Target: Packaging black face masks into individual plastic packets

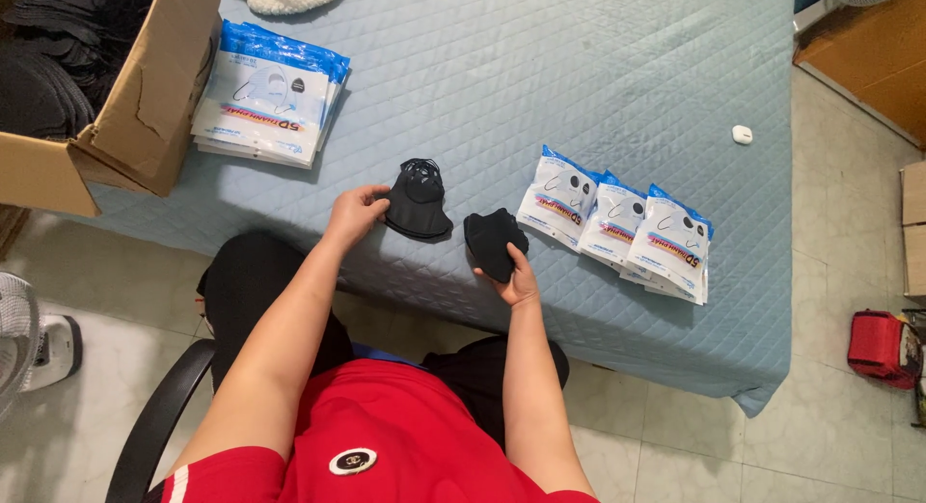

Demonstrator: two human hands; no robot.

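Seated at the quilted blue bed cover [598, 69], near edge. Left hand [355, 212] pinching the left rim of a small stack of black masks [419, 206] lying on the cover; fingers closed on the stack's edge, not lifted clear. Right hand [519, 281] grasping a second bunch of black masks [494, 241] from below, thumb over the lower edge, bunch just right of the stack and apart from it.

Right of the stack: three overlapping sealed white-and-blue pouches [617, 231]. Up and left of the stack: a taller pile of like pouches [270, 93], beside an open cardboard box [135, 108] holding more dark masks. Far right of the stack: small white object [742, 134].

Risks, judged:
- Thin pinch on left rim; top layers likely to fan or slide off if lifted by one edge.
- Right bunch close to cover's near edge; loose grip could drop pieces to the tiled floor [733, 445].
- Ear loops on stack tangled on top; may snag and drag neighbours.
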